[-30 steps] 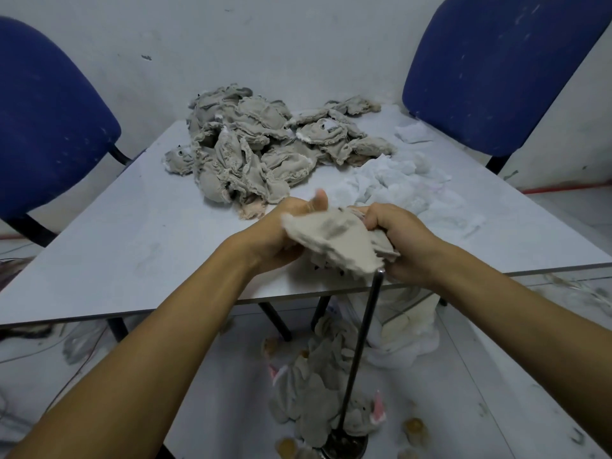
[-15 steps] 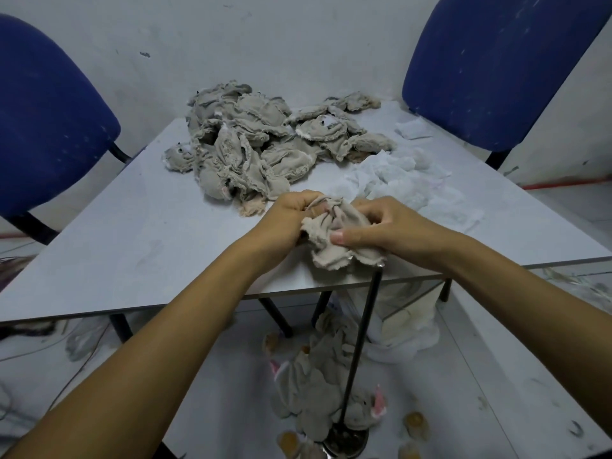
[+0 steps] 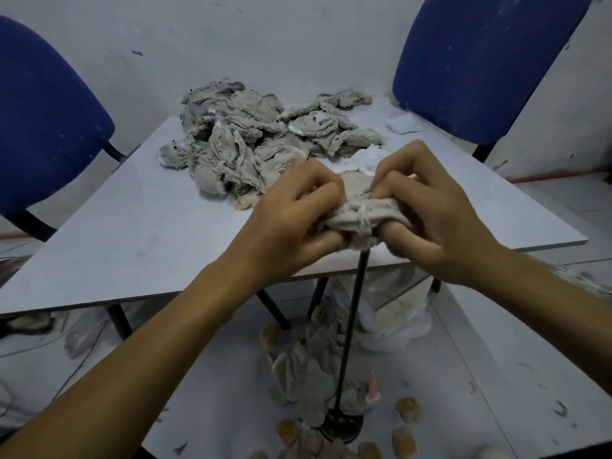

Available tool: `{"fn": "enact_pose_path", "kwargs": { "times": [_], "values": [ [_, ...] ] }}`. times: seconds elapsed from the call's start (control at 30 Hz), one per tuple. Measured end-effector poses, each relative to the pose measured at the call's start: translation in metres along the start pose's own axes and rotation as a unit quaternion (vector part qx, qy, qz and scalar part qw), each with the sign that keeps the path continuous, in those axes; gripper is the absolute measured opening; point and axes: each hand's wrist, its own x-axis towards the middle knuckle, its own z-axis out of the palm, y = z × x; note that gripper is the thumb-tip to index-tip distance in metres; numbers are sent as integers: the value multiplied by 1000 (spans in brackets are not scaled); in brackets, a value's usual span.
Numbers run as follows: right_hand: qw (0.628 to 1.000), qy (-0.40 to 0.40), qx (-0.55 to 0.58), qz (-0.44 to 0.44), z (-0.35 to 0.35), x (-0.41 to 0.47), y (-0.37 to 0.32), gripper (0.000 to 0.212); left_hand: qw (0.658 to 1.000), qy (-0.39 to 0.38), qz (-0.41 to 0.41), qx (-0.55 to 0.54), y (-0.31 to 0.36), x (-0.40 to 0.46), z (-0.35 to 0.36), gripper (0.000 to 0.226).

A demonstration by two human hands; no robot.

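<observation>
Makeshift textile workroom. A heap of grey fabric shells (image 3: 245,144) sits on a plain table (image 3: 132,246) beyond the left hand (image 3: 291,220). More fabric shells (image 3: 308,376) litter the scuffed floor (image 3: 215,376) below the right hand (image 3: 430,220), round an upright metal rod (image 3: 351,326). Blue office chairs (image 3: 480,67) flank both hands against a marked white wall (image 3: 265,38).

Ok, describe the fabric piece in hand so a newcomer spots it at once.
Find the grey table between two blue chairs, then its near edge. There the left hand and right hand grip one bunched beige fabric piece atop a thin black rod rising from the floor. Unlike the loose pile behind, it alone is held.
</observation>
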Motion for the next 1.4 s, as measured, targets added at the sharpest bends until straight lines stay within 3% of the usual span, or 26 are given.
{"fn": "enact_pose_path", "kwargs": {
  "times": [0.17, 0.27, 0.47, 0.77, 0.9, 1.03, 1.17, 1.27, 1.4],
  "values": [
    [999, -5, -28, -33, 6, -28, -5, 20, 997, 36, 41, 45, 20, -15, 10, 34],
    [997, -2, -66, -51, 16, -45, -3, 18, 996, 41, 57, 59, 25, -27, 16, 26],
    [999, 20, 8, 36, 55, -84, -11, 19, 1000, 30, -4, -2, 35, -55, 37, 4],
    [996, -81, -40, 20, 60, -103, -10, 20, 995, -83, -40, -26, 43, -99, 47, 20],
    [1000, -4, -6, 17, 34, -72, -17, 23, 994, -26, -79, -63, 39, -63, 27, 18],
    [990, 123, 9, 65, 11, -26, -27, 26, 978, 37, -134, -157, 32, -16, 4, 17],
    [964, 165, 87, 187, 12, -5, -29, 34, 942, 60, -193, -269, 32, 2, 1, 20],
    [945, 143, 117, 271, 18, -2, -23, 36, 908, 47, -268, -319, 33, 5, 11, 20],
    [935, 38, 205, 287, 13, -2, -15, 29, 864, 70, -361, -345, 18, 6, 17, 17]
  ]
}}
